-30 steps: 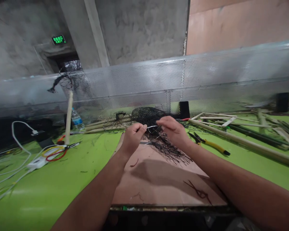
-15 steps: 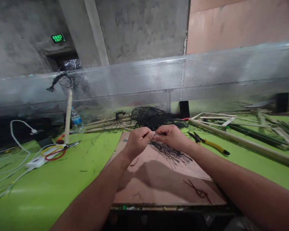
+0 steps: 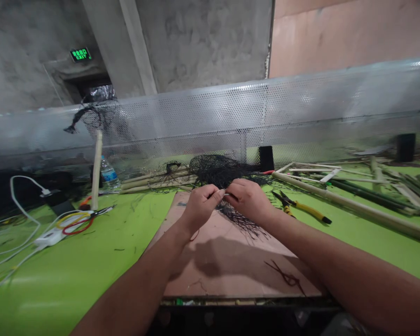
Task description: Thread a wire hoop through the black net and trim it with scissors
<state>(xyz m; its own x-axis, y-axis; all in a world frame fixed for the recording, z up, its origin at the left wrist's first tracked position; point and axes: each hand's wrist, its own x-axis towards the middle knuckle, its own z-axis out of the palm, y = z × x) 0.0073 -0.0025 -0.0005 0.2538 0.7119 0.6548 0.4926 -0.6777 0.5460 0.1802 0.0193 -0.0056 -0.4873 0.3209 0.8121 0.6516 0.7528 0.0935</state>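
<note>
My left hand [image 3: 200, 204] and my right hand [image 3: 248, 199] meet above a brown board [image 3: 227, 259], fingertips pinched together on a thin metal wire and the black netting [image 3: 220, 171] that trails from them. The netting bunches in a dark heap behind my hands and spreads in loose strands [image 3: 245, 225] onto the board under my right wrist. Both hands are closed in a pinch. The wire itself is barely visible between the fingers.
Yellow-handled pliers [image 3: 303, 209] lie right of the board on the green table [image 3: 73, 275]. Bamboo poles [image 3: 357, 207] run along the right. At left are scissors [image 3: 100, 213], coloured rings [image 3: 73, 223], white cables [image 3: 24, 233], a water bottle [image 3: 108, 175] and an upright stick [image 3: 96, 170]. A perforated metal screen [image 3: 266, 116] backs the table.
My hands were apart a second ago with a wire loop showing between them; they have come together, fingertips touching, and dropped slightly toward the board.
</note>
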